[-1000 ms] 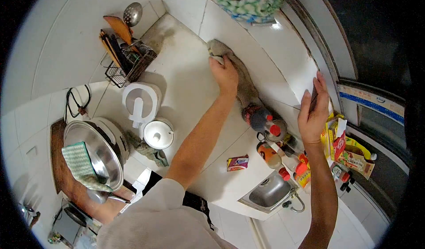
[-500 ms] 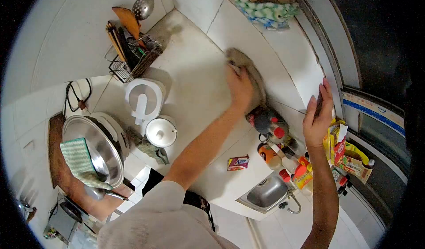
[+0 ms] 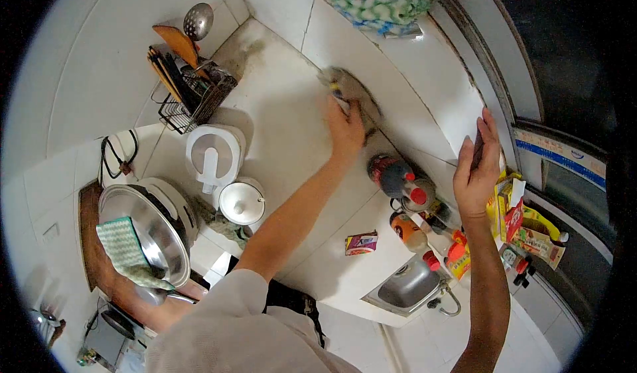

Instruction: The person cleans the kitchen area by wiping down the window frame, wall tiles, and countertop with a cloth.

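My left hand (image 3: 345, 129) is closed on a grey-brown cloth (image 3: 358, 93), low against the white worktop (image 3: 285, 114) where it meets the tiled wall. Motion blurs the cloth, and a small yellow and white patch shows by my fingertips. At the window ledge (image 3: 458, 101), my right hand (image 3: 479, 174) has its fingers stretched out along the edge, thumb apart; the space between them is dark. Below my left hand, dark sauce bottles (image 3: 391, 174) with red caps lie nearest to it.
A wire utensil rack (image 3: 209, 94), a lidded white container (image 3: 215, 154) and a white lidded pot (image 3: 241, 204) stand on the left. A steel basin (image 3: 166, 233) holds a green cloth (image 3: 125, 243). Near the small sink (image 3: 405, 285) lie a purple packet (image 3: 361, 243) and several bottles.
My left hand and the cloth have shifted slightly up and left in the view. My right hand stays at the ledge. The whole view has tilted a little.
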### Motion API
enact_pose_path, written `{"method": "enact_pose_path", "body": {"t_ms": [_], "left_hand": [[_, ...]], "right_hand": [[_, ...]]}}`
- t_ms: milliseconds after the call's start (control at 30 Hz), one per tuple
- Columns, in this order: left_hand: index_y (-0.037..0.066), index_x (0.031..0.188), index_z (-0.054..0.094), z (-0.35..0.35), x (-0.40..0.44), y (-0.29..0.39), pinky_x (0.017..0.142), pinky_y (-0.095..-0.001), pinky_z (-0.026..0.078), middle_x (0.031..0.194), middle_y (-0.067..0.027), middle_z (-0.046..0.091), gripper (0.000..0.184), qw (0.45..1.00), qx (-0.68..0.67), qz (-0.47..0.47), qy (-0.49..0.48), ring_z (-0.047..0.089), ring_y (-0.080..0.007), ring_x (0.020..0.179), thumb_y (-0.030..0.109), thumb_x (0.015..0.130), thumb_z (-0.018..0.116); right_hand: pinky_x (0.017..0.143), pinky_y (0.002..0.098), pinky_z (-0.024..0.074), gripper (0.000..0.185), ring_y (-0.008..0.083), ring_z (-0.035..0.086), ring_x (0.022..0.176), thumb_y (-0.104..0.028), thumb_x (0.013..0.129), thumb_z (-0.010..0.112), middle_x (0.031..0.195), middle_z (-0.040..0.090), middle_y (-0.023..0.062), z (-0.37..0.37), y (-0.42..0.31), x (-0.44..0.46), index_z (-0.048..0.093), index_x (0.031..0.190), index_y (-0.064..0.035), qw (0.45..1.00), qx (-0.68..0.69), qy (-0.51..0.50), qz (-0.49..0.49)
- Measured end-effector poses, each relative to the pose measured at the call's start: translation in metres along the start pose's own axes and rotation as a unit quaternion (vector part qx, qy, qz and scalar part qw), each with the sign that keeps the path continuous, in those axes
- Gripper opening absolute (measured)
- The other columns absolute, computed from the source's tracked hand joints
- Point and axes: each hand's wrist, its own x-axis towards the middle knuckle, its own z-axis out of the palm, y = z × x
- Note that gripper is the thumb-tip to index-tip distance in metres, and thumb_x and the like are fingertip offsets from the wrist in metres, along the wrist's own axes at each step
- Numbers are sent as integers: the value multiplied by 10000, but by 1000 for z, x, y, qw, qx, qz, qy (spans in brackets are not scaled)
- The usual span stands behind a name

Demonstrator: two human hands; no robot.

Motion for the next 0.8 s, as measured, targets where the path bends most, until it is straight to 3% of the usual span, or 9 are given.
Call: {"method": "enact_pose_path", "body": {"t_ms": [33,133,233,333,433,533,633,800], "left_hand": [[-28,1337,512,3,-13,0,1014,-413,461,1254,-194,630,337,999,-10,34,2,604,-329,1141,51,1011,549],[-33,1336,513,-6,18,6,1034,-430,448,1260,-205,624,349,993,-72,-92,8,595,-339,1162,24,996,563],[-53,1363,499,-11,43,45,1074,-458,422,1279,-232,616,419,991,-48,-116,43,577,-369,1210,14,962,602],[-67,1365,486,3,-23,33,1092,-478,406,1292,-246,606,472,1000,-11,-3,-14,574,-385,1210,26,929,643],[-69,1347,482,31,-66,42,1088,-478,407,1299,-257,583,481,999,-43,5,16,566,-400,1189,13,905,652],[-65,1393,455,36,-40,52,1125,-458,385,1336,-260,549,523,994,-11,47,99,534,-410,1247,-25,903,634],[-68,1444,417,17,20,72,1172,-431,335,1383,-255,515,598,993,-37,-27,105,479,-413,1334,-66,882,620],[-61,1421,421,18,-16,75,1159,-429,330,1332,-225,514,560,997,-30,53,55,489,-377,1262,-89,889,594]], "right_hand": [[1147,459,440,374,406,524,1381,-103,1018,562,1489,534,250,0,0,-1,539,1352,63,1000,8,1,0],[1146,460,441,371,403,522,1383,-102,1016,564,1489,536,248,2,6,0,541,1347,62,1000,10,3,-17],[1147,461,440,374,406,523,1381,-97,1016,563,1490,536,247,0,5,0,537,1353,63,1000,-6,0,-22],[1152,464,432,378,412,522,1381,-93,1019,559,1489,538,245,-2,2,0,537,1361,64,1000,-8,-1,-13],[1159,465,421,381,416,518,1385,-96,1022,558,1495,534,239,1,0,0,540,1365,67,999,33,5,9],[1163,461,415,382,415,513,1390,-110,1025,561,1504,525,235,0,4,1,545,1363,68,1000,16,-1,-1],[1164,455,414,387,408,513,1391,-124,1027,567,1511,520,233,-3,3,-5,546,1365,66,1000,-1,-12,9],[1164,452,413,397,389,519,1390,-138,1028,571,1505,531,224,1,7,-3,548,1371,61,1000,6,6,0]]}}
